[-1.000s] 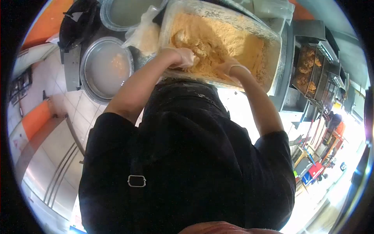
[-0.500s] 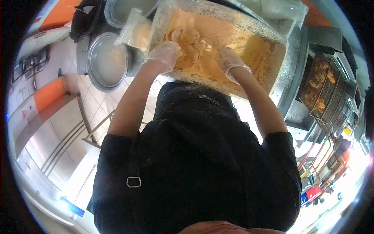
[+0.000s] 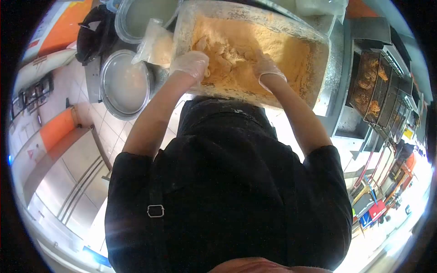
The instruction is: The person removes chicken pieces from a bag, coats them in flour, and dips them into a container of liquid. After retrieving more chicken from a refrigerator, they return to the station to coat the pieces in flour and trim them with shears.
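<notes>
A large clear bin (image 3: 321, 68) holds orange-yellow flour-like powder (image 3: 277, 38). Several coated pieces (image 3: 224, 57) lie in the powder at the bin's left half. My left hand (image 3: 195, 65), in a clear plastic glove, is at the bin's near left side with its fingers curled; what they hold, if anything, is hidden. My right hand (image 3: 267, 68), gloved too, reaches down into the powder right of the pieces. Its fingers are blurred and partly sunk in the powder.
Left of the bin stand a round tub of cloudy liquid (image 3: 125, 84), a second round tub (image 3: 148, 18) and a plastic bag (image 3: 157, 45). At the right, wire baskets (image 3: 371, 88) hold browned fried pieces beside a metal fryer.
The view has shifted and turned slightly. Both hands remain at the bin; my right hand sits a little further into the powder, and the pieces beside it look somewhat rearranged.
</notes>
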Demonstrator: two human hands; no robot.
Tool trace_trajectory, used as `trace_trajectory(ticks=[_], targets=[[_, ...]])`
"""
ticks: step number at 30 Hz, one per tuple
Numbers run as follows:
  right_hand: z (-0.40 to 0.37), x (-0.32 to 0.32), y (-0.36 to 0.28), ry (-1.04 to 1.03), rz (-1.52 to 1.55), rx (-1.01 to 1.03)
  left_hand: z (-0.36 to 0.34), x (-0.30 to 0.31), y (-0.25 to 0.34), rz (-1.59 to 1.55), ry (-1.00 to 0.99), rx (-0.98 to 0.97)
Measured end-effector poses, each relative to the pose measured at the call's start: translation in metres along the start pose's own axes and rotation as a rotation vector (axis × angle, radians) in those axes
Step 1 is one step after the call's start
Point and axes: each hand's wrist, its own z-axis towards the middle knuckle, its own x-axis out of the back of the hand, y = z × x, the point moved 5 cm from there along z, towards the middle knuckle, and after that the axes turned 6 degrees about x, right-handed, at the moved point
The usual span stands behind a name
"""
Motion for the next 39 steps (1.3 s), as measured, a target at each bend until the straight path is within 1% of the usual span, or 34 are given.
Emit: trace_trajectory(ticks=[2,4,6,8,9,10,11,12,13,14,15,17,18,19,20,21,22,23,24,25,26,27,28,29,30,31,32,33,34,35,36,37,38,39], targets=[[0.007,-0.009,0.004,0.093,-0.004,-0.073,0.013,-0.012,-0.006,-0.008,-0.001,-0.023],[0.017,-0.018,0.011,0.124,0.019,-0.08,0.016,-0.026,-0.001,0.124,-0.049,-0.095],[0.021,-0.013,0.009,0.158,0.035,-0.069,0.019,-0.025,-0.002,0.061,-0.033,-0.109],[0.016,0.001,-0.011,0.098,0.014,0.084,0.02,-0.022,-0.002,0.001,-0.02,-0.12],[0.017,-0.002,-0.003,0.09,0.008,0.088,0.016,-0.023,0.001,0.038,-0.067,-0.156],[0.018,-0.004,0.011,0.101,0.108,0.096,0.011,-0.026,0.004,0.072,-0.115,-0.192],[0.021,-0.006,0.024,0.112,0.206,0.107,0.009,-0.024,0.005,0.058,-0.112,-0.185],[0.02,0.002,0.021,0.106,0.192,0.118,0.009,-0.018,0.005,-0.014,-0.06,-0.166],[0.014,0.01,0.015,0.041,0.037,0.117,0.008,-0.012,0.003,-0.087,-0.008,-0.144],[0.009,0.017,0.009,-0.026,-0.116,0.114,0.007,-0.01,0.0,-0.101,-0.006,-0.134],[0.006,0.021,0.007,-0.038,-0.123,0.121,0.005,-0.009,-0.003,-0.098,0.001,-0.116],[-0.002,0.038,0.003,0.159,-0.086,0.241,0.003,-0.012,-0.004,-0.099,0.004,-0.099],[0.0,0.037,0.006,0.155,-0.092,0.247,0.006,-0.01,-0.006,-0.17,0.046,-0.072],[0.004,0.029,0.01,0.079,-0.161,0.244,0.007,-0.009,-0.01,-0.237,0.086,-0.043],[0.005,0.021,0.015,0.005,-0.223,0.234,0.009,-0.012,-0.011,-0.234,0.08,-0.042],[0.005,0.019,0.017,0.005,-0.213,0.226,0.01,-0.013,-0.01,-0.154,0.057,-0.041],[0.006,0.023,0.026,0.048,-0.106,0.127,0.012,-0.014,-0.007,-0.074,0.037,-0.043],[0.008,0.027,0.034,0.092,-0.002,0.033,0.013,-0.014,-0.003,-0.069,0.035,-0.048],[0.009,0.03,0.034,0.092,0.004,0.034,0.005,-0.003,-0.001,-0.13,0.069,-0.015],[0.009,0.028,0.027,0.029,-0.04,0.138,-0.001,0.002,0.0,-0.186,0.096,0.018],[0.006,0.025,0.022,-0.031,-0.081,0.24,-0.001,0.0,0.003,-0.172,0.087,0.015],[0.004,0.028,0.02,-0.027,-0.066,0.236,0.001,-0.008,0.003,-0.192,-0.028,0.084],[0.002,0.033,0.018,-0.012,-0.054,0.19,0.001,-0.015,0.003,-0.214,-0.14,0.155],[0.0,0.036,0.02,0.001,-0.043,0.147,0.001,-0.016,0.005,-0.203,-0.141,0.16],[-0.002,0.036,0.022,0.002,-0.03,0.151,-0.003,-0.015,0.009,-0.137,-0.145,0.107],[-0.004,0.04,0.022,0.064,-0.03,0.201,-0.005,-0.013,0.014,-0.071,-0.147,0.053],[-0.004,0.046,0.021,0.128,-0.034,0.256,-0.005,-0.01,0.018,-0.064,-0.143,0.061],[-0.006,0.057,0.016,0.13,-0.034,0.272,-0.01,-0.002,0.023,-0.088,-0.15,0.166],[-0.011,0.075,0.008,0.122,0.057,0.184,-0.012,0.003,0.025,-0.118,-0.155,0.279],[-0.015,0.089,-0.001,0.105,0.148,0.099,-0.002,-0.008,0.026,-0.18,-0.184,0.3],[-0.018,0.102,-0.012,0.167,0.092,0.131,0.006,-0.019,0.025,-0.244,-0.212,0.329],[-0.019,0.114,-0.027,0.228,0.042,0.172,0.003,-0.019,0.028,-0.347,-0.235,0.303],[-0.024,0.128,-0.049,0.233,0.077,0.206,0.001,-0.02,0.031,-0.45,-0.254,0.284],[-0.031,0.142,-0.075,0.238,0.111,0.24,0.002,-0.027,0.034,-0.37,-0.202,0.275]])
